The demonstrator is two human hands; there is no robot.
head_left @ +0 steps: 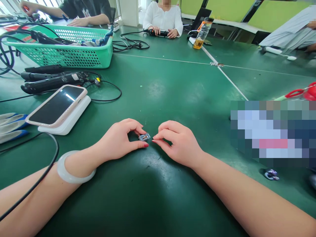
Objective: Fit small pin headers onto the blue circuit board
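Note:
Between the thumb and fingers of my left hand (124, 136) is a small silvery-blue part with a bit of copper colour inside, perhaps a tiny circuit board (144, 137). Just to its right, my right hand (176, 141) has its thumb and fingertips pinched together. Something tiny and dark may be at those fingertips, too small to name. A narrow gap separates the two hands, both low over the green table (153, 89). A pale bangle (74, 168) circles my left wrist, and a black cable (37, 187) crosses that forearm.
On the left lie a phone (58, 105) on a white box, black corded tools (54, 80) and gloves (11, 126). Behind them stands a green basket (74, 54). A bottle (202, 34) stands farther back; a small shiny object (271, 174) lies right. Other people sit around the table.

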